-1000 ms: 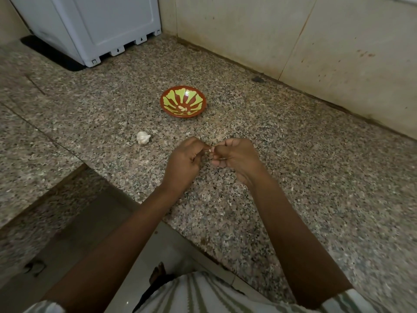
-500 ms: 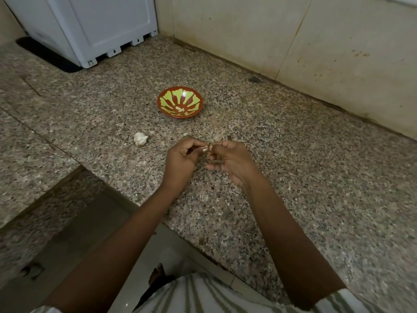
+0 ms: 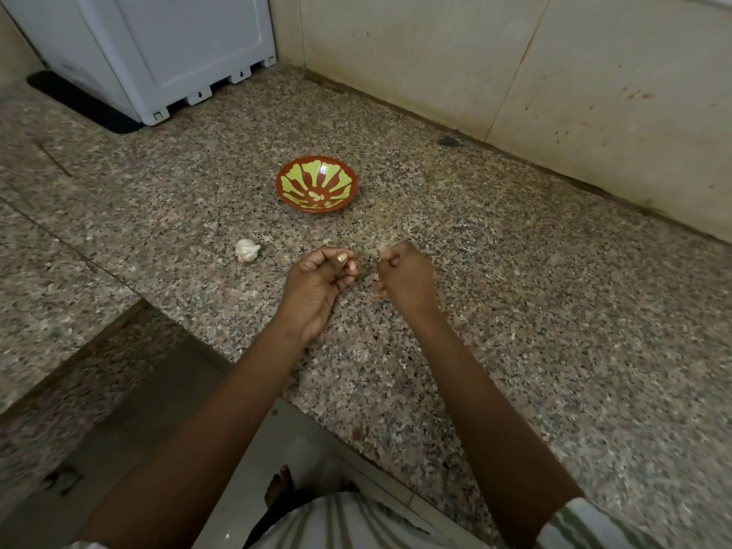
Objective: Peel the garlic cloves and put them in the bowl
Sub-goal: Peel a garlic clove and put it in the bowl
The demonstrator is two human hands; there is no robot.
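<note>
My left hand (image 3: 319, 281) pinches a small garlic clove (image 3: 351, 265) between thumb and fingertips, just above the granite counter. A short gap to its right, my right hand (image 3: 405, 276) is curled into a loose fist; nothing shows between its fingers. Beyond both hands stands the red bowl with a yellow-green pattern (image 3: 286, 180), with a few pale peeled cloves (image 3: 317, 197) at its bottom. A white garlic bulb (image 3: 246, 250) lies on the counter left of my left hand.
The speckled granite counter (image 3: 515, 311) runs back to a tiled wall (image 3: 515, 73). A white appliance (image 3: 170, 49) stands at the back left. The counter's front edge drops to a tiled floor below my arms.
My hands were together working on the clove; now they have come apart. The left keeps the clove, the right has drawn off to the right.
</note>
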